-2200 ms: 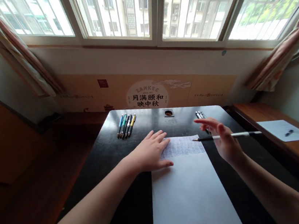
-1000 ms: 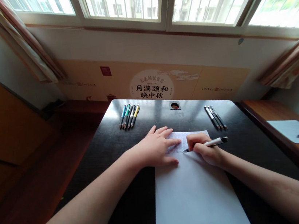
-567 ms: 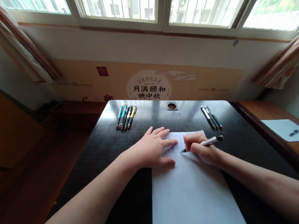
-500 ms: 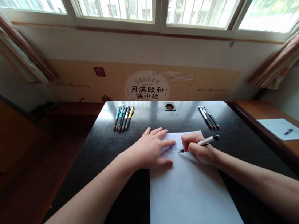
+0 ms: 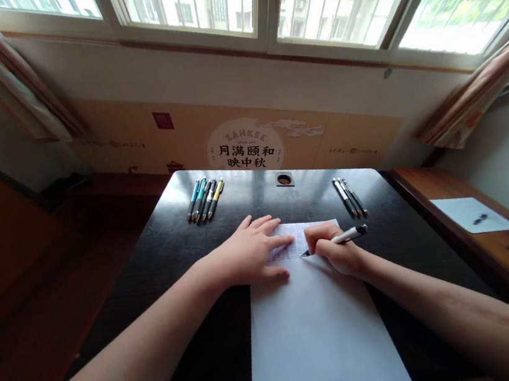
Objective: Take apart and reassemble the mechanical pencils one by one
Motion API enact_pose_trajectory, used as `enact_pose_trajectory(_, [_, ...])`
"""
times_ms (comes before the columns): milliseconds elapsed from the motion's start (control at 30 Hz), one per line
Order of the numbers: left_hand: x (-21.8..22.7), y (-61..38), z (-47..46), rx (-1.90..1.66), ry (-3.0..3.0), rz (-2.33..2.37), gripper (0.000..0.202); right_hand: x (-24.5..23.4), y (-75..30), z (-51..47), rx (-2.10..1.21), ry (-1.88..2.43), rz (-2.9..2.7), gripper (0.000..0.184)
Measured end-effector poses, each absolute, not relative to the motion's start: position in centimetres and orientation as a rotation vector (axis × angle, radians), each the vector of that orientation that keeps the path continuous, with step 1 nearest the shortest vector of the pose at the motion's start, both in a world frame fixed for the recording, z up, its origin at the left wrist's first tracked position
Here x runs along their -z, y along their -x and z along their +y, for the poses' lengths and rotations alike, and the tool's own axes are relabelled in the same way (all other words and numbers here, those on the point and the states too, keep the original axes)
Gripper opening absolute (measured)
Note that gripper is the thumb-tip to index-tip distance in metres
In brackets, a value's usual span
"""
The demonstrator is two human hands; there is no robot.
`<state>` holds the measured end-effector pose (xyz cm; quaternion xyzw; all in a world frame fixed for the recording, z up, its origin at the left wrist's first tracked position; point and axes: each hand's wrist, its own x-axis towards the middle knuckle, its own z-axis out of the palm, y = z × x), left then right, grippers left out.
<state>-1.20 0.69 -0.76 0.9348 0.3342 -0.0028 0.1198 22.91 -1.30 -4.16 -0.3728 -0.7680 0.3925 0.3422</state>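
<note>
Holding a silver-and-black click pen [image 5: 353, 233] against the sheet of paper [image 5: 320, 332], the right hand [image 5: 335, 248] is now down on the page; about two seconds ago it was raised off it, fingers loosely extended and the pen lying nearly level, partly hiding the three black-and-silver pens [image 5: 348, 197] at the right. Those pens are now in full view. Over the last half second little has changed: the pen tip is at about the same spot by the lower edge of the block of small handwriting [image 5: 300, 244], and the scene sits slightly farther left in the view.

The right grip is closed on the pen, fingers curled around its dark front part, tip pointing left and down, back end tilted up to the right. The right forearm [image 5: 432, 292] slants in from the lower right.

The left hand [image 5: 248, 255] is open and palm down, fingers spread, fingertips over the left part of the writing and thumb set apart below; it grasps nothing. Its forearm slants in from the lower left.

The paper lies lengthwise on the black table [image 5: 255, 196], its written end farthest from the person. Beyond the left hand lies a cluster of coloured pens [image 5: 204, 203].
</note>
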Motion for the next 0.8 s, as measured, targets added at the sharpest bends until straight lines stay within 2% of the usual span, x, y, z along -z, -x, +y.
enact_pose_trajectory(300, [1.0, 1.3, 0.8, -0.006, -2.743, 0.966, 0.072, 4.2, -23.0, -1.6, -0.974, 0.946, -1.899, 0.009])
enact_pose_trajectory(400, [1.3, 1.5, 0.9, -0.028, -2.752, 0.959, 0.073, 4.0, -23.7, -1.4, -0.798, 0.973, -1.671, 0.011])
enact_pose_trajectory(533, [1.4, 1.5, 1.3, -0.099, -2.75, 0.962, 0.069, 2.5, -25.1, -0.7, -0.473, 0.939, -1.646, 0.033])
enact_pose_trajectory(633, [1.2, 1.6, 1.8, -0.226, -2.722, 1.037, 0.057, 0.9, -26.6, -0.2, -0.291, 0.948, -1.629, 0.024])
enact_pose_trajectory(733, [0.9, 1.7, 2.3, -0.425, -2.672, 1.135, 0.048, -0.3, -28.8, 0.2, -0.354, 0.984, -1.606, 0.023])
enact_pose_trajectory(800, [0.9, 1.9, 2.7, -0.52, -2.625, 1.175, 0.047, -0.8, -30.3, 0.5, -0.497, 1.033, -1.738, 0.031])
